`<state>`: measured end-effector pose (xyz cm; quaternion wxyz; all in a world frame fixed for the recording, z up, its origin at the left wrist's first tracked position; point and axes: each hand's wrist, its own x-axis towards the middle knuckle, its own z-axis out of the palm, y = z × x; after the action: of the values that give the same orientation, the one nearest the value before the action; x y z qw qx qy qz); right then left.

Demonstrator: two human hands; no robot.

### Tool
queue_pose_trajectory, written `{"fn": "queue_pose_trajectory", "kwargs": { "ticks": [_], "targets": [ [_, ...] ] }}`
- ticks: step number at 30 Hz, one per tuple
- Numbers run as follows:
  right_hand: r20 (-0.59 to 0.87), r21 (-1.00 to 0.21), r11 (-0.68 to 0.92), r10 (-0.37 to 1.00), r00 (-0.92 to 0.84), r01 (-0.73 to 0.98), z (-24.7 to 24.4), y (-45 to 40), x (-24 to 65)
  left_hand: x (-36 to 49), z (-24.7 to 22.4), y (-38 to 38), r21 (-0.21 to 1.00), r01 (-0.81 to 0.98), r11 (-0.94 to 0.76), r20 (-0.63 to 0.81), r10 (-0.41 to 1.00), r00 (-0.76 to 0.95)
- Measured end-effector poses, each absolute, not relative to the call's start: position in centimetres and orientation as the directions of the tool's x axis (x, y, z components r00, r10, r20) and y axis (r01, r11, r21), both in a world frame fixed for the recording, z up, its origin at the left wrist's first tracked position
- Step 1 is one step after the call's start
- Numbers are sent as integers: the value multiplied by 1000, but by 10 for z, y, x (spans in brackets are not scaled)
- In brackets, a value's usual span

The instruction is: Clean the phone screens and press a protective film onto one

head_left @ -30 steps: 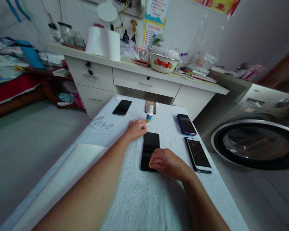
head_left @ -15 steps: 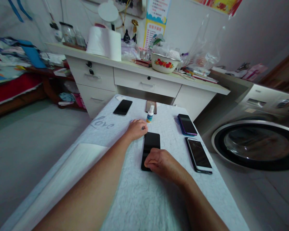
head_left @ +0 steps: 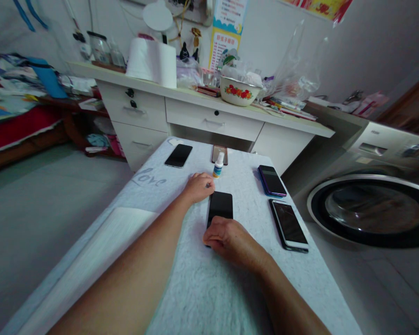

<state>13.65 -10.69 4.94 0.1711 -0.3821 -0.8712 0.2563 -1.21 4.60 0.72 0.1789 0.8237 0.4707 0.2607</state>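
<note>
A black smartphone [head_left: 221, 203] lies flat on the cloth-covered table, its screen facing up. My left hand [head_left: 199, 187] rests at the phone's upper left corner with its fingers curled in; a small dark spot shows between thumb and finger, too small to name. Over the lower part of the screen is my right hand [head_left: 220, 234], its fingers pinched together near the phone's left edge. Whatever those fingers hold, if anything, is hidden. Just beyond my left hand a small white spray bottle [head_left: 218, 165] with a blue and yellow label stands upright.
Other phones lie around: one [head_left: 179, 155] at the far left, a purple-edged one [head_left: 272, 180] and a white-framed one [head_left: 289, 224] at right. Behind the bottle is a brownish phone or case [head_left: 225, 150]. A drawer desk [head_left: 214, 122] and washing machine [head_left: 370, 153] stand beyond.
My right hand has slid slightly left across the lower part of the phone, to its left edge. My left hand and the phone stay where they were.
</note>
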Motion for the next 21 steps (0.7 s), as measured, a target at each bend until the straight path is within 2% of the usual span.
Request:
{"fn": "queue_pose_trajectory", "kwargs": {
  "ticks": [13, 21],
  "targets": [
    [23, -607, 562, 719, -694, 562, 61, -107, 149, -12, 10, 45, 541, 687, -485, 250, 872, 420],
    [47, -571, 568, 744, -667, 593, 56, -108, 143, -12, 10, 44, 542, 689, -482, 242, 874, 421]
  ]
}}
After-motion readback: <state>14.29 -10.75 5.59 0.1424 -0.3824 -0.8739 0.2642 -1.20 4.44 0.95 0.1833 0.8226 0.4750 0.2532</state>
